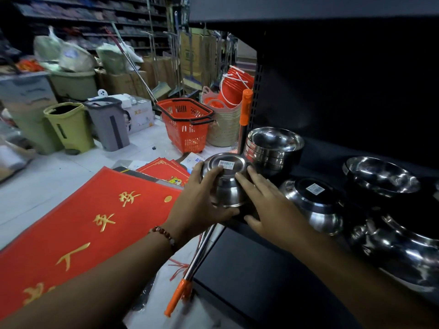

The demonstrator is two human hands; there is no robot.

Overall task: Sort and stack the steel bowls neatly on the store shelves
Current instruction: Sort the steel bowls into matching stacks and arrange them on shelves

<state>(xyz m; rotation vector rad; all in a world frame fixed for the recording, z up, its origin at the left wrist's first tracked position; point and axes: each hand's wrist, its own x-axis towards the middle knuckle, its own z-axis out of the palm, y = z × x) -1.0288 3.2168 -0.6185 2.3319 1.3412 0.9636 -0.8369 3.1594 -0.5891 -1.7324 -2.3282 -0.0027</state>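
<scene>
Between both hands' grip (228, 195), upturned bowl (225, 179)

The red mat (78, 224) at lower left carries gold Chinese characters, among them 人. White barcode stickers sit on two upturned bowls, one at centre (224, 176) and one right of it (313, 200); their print is too small to read.

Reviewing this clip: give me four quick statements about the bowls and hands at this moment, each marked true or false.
1. Both hands grip an upside-down bowl at the shelf corner. True.
2. The left hand wears a glove. False: it is bare, with a beaded bracelet at the wrist.
3. An upright stack of bowls stands behind the held one. True.
4. The shopping basket on the floor is blue. False: it is red.
</scene>
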